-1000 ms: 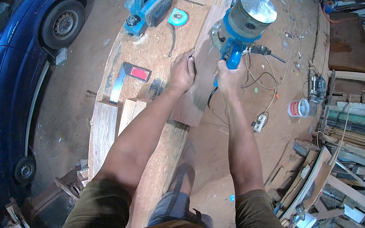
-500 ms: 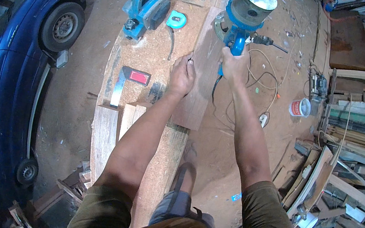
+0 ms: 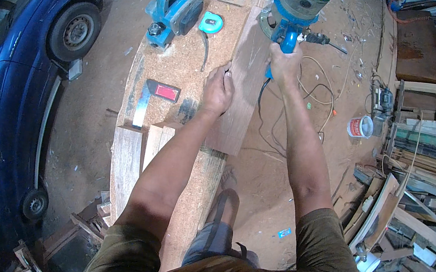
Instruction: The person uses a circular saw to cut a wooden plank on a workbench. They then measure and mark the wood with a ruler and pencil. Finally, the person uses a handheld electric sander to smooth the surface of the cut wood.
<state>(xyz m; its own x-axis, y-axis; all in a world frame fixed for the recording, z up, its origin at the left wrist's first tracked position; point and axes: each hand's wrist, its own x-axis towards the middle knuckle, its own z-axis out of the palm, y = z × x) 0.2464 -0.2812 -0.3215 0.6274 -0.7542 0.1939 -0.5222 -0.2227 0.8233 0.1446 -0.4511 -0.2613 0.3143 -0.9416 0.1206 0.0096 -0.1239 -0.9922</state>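
Note:
My right hand (image 3: 285, 62) is closed on the blue handle of a power tool (image 3: 293, 22), a router-like machine with a grey metal cylinder on top and a round base at the far end of a reddish-brown plank (image 3: 230, 129). My left hand (image 3: 219, 86) is closed round the plank’s left edge, lower down. The plank lies along the right side of a chipboard bench top (image 3: 150, 64). Left of it are a blue electric planer (image 3: 174, 9), a turquoise tape measure (image 3: 211, 23) and a square (image 3: 163, 90) with a red inset.
Pale wood blocks (image 3: 127, 157) sit on the bench nearer me. A blue car (image 3: 13, 98) stands to the left. Cords (image 3: 320, 91), a white bucket (image 3: 359, 127) and a small machine (image 3: 381, 105) are on the floor right. Stacked boards (image 3: 415, 145) line the far right.
My right hand and the power tool have moved away from me and slightly rightward along the plank. My left hand stays on the plank with little movement.

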